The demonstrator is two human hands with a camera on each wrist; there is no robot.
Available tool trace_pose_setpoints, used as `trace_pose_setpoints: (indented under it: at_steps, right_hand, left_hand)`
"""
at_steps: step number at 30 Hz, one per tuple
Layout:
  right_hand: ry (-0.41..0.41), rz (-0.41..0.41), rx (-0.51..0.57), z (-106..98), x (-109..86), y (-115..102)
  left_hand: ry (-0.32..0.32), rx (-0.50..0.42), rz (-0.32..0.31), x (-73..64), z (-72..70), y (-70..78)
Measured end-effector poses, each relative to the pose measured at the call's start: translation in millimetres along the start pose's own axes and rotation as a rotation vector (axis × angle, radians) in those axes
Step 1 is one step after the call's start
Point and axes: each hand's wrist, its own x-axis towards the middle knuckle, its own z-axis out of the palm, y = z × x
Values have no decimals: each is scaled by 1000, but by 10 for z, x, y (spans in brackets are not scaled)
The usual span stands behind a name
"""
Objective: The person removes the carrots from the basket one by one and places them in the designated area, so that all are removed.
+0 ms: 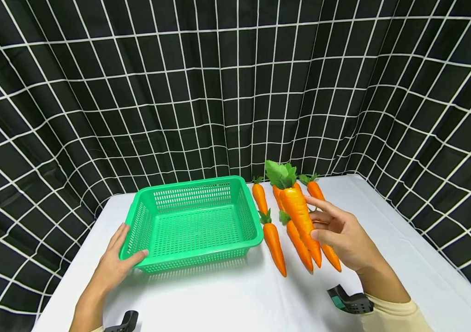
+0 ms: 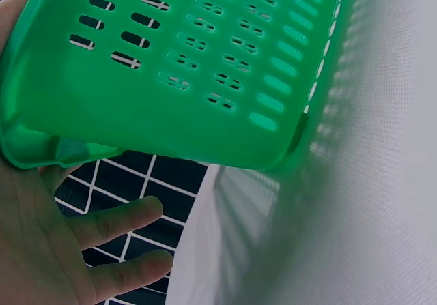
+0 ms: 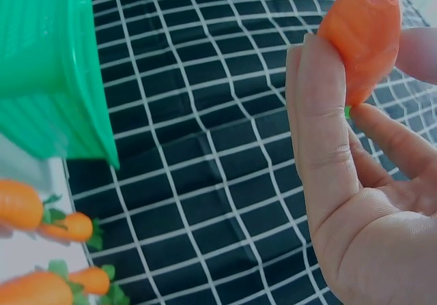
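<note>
My right hand point(image 1: 339, 230) holds a big orange carrot point(image 1: 295, 203) raised over the other carrots, thumb on one side and fingers on the other. Its leafy green top points away from me and its tip towards me. In the right wrist view, the carrot point(image 3: 365, 35) sits between the thumb and fingertips. My left hand point(image 1: 112, 263) rests at the near left corner of a green plastic basket point(image 1: 202, 255), thumb on the front rim and fingers along the left side. The left wrist view shows two straight, spread fingers point(image 2: 123, 223) below the basket's corner.
Several carrots lie right of the basket, among them a near one point(image 1: 274, 249) and a far one point(image 1: 259, 198). All this is on a white-covered table point(image 1: 218, 299). A black cloth with a white grid point(image 1: 189, 92) hangs behind and at both sides.
</note>
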Motion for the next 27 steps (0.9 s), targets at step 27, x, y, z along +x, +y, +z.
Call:
trace_pose_setpoints:
  at_steps: [27]
  right_hand:
    - [176,87,-32,-498,-219,203]
  left_hand:
    - [-2,-2,-10,-10,-14,28]
